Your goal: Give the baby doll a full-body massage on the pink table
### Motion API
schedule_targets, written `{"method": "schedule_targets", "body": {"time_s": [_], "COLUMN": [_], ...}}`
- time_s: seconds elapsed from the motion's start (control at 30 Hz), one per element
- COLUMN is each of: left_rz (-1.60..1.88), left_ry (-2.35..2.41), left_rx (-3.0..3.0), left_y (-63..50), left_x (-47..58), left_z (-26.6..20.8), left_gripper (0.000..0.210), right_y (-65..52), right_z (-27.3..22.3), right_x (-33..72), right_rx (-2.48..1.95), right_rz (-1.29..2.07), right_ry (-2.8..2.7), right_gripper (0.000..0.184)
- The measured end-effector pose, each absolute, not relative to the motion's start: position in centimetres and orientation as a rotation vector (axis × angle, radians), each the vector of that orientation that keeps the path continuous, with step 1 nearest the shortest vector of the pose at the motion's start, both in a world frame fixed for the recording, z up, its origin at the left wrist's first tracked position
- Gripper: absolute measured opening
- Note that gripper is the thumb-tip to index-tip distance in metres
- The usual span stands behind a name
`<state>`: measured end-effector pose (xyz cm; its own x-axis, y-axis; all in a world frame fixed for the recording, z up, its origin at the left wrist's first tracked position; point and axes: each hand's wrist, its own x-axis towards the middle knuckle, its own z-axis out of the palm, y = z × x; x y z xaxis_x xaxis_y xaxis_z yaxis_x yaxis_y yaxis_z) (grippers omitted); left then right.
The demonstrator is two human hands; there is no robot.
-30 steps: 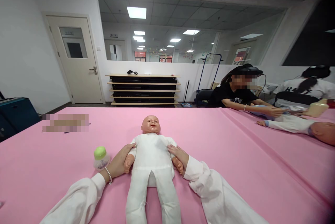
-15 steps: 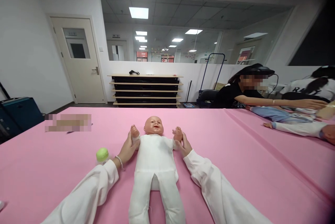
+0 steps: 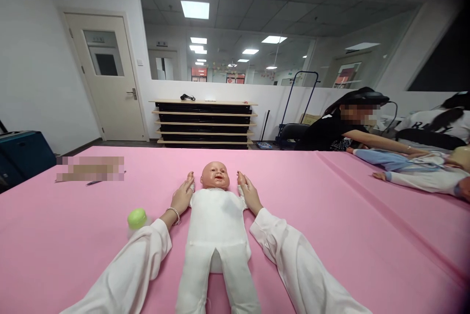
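Observation:
A baby doll (image 3: 219, 216) with a hard head and a white cloth body lies on its back on the pink-covered table, head at the far end. My left hand (image 3: 181, 198) holds the doll's arm on the left, fingers together along it. My right hand (image 3: 251, 195) holds the other arm the same way. Both doll arms are raised beside its head, and its small hands stick up past my fingers. Left of my left wrist stands a bottle with a green cap (image 3: 137, 218), partly behind my sleeve.
The pink cloth (image 3: 330, 216) covers the table. A blurred-out item (image 3: 90, 169) and a pen (image 3: 96, 182) lie at the far left. At the right, a co-worker in black (image 3: 323, 130) reaches over another doll in blue and white clothes (image 3: 426, 179). A shelf unit (image 3: 205, 121) stands beyond the table.
My hands have moved inward with the doll's arms, which now sit closer to its head. The co-worker's reaching arm has lowered onto the other doll. The view has shifted slightly.

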<state>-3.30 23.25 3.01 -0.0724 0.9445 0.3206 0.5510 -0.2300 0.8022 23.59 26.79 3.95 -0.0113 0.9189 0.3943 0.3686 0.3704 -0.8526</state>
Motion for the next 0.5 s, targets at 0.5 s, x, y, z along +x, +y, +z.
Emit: {"method": "schedule_targets", "body": {"time_s": [0.5], "left_rz": [1.239], "left_ry": [1.683], "left_rx": [1.816], "left_y": [22.4], "left_x": [-3.0], "left_z": [3.4], "left_gripper": [0.049], "right_y": [25.4], "right_z": [4.2], "right_x": [22.5], "right_rx": [-1.306], "right_rz": [0.514], "right_ry": [-1.683], "right_gripper": [0.041]}}
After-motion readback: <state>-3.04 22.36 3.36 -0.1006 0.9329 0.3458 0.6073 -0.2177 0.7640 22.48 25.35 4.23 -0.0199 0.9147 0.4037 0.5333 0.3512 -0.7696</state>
